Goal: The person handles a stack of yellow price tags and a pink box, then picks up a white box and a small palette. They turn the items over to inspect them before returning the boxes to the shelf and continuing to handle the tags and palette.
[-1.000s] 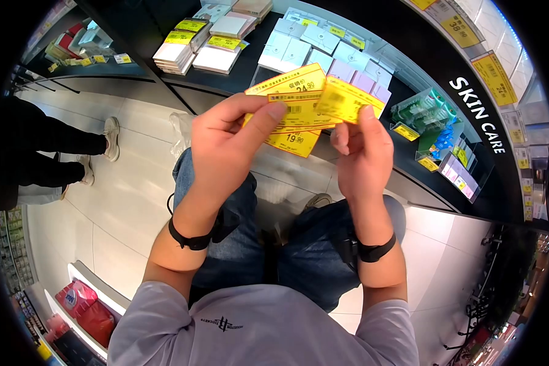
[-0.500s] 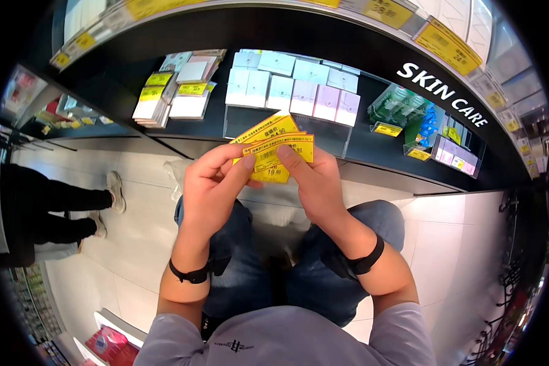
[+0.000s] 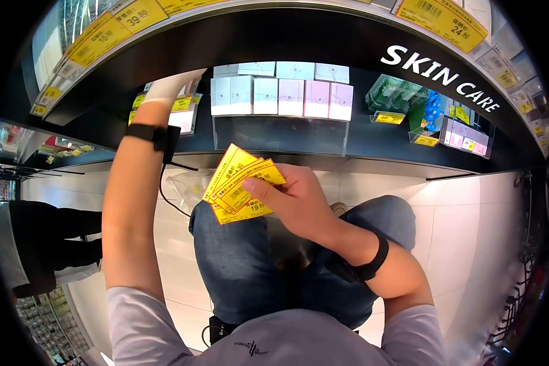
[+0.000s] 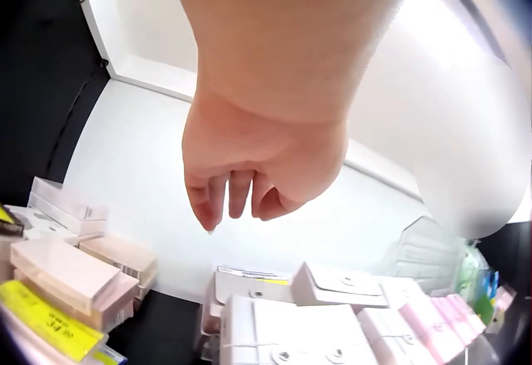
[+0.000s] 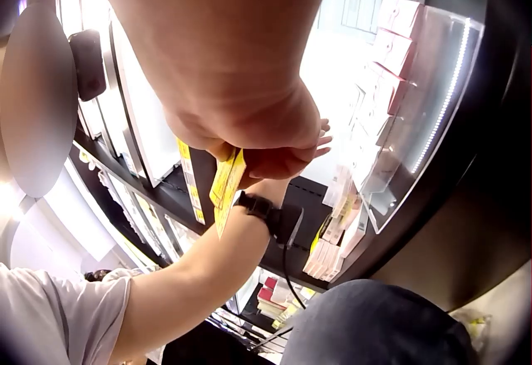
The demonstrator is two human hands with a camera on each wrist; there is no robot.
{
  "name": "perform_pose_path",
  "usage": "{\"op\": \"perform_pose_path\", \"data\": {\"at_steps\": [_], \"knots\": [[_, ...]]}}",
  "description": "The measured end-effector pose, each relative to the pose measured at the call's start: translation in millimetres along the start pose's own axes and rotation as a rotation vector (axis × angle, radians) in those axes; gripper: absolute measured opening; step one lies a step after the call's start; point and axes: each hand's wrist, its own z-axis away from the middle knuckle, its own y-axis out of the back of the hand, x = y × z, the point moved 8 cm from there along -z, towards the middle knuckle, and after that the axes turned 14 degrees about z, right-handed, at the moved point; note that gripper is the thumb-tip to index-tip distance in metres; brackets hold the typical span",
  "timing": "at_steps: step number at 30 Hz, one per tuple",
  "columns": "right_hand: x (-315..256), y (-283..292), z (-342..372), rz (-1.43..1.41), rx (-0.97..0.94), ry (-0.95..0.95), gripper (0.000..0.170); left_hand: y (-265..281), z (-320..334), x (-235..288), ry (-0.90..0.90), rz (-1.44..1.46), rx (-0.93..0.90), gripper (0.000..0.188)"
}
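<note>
The two hands are well apart from each other. The right hand (image 3: 302, 204) holds a small fan of yellow price cards (image 3: 232, 196), with its thumb pressed on the top one; the cards are in the air before the front edge of the shelf (image 3: 381, 146), and in the head view they cover part of the left knee of the blue jeans (image 3: 238, 262). The left hand (image 4: 262, 153) is inside the shelf, toward its left end, with the fingers hanging loosely and nothing gripped in them. Below it, in the left wrist view, pale boxes (image 4: 66, 269) with a yellow label stand on one side, and white boxes (image 4: 303, 336) on the other. Along the middle of the shelf's front edge, a clear tray (image 3: 280, 135) is just in front of white and pink boxes. Nearer to the right end there are green packs (image 3: 393, 94), blue packs (image 3: 432, 110) and yellow tags. Above the shelf, the black board bears the white words SKIN CARE (image 3: 439, 77).
</note>
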Motion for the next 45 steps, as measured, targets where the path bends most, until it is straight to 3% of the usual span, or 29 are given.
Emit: {"op": "perform_pose_path", "data": {"at_steps": [11, 16, 18, 23, 45], "knots": [[-10, 9, -2, -0.125, 0.018, 0.013, 0.032, -3, -25, -14, 0.007, -0.002, 0.019, 0.030], [-9, -2, -1, -0.072, -0.017, -0.027, 0.029, -1, -17, -11, -0.006, 0.059, 0.062, 0.029], [-2, -3, -1, 0.077, 0.038, -0.039, 0.027, -3, -17, -9, -0.007, 0.091, 0.081, 0.029], [9, -12, 2, -0.015, 0.045, -0.089, 0.021, -5, -18, -8, 0.000, 0.187, 0.116, 0.029], [25, -17, 8, -0.071, 0.054, -0.141, 0.023, -14, -21, -10, -0.001, 0.326, 0.165, 0.028]]}}
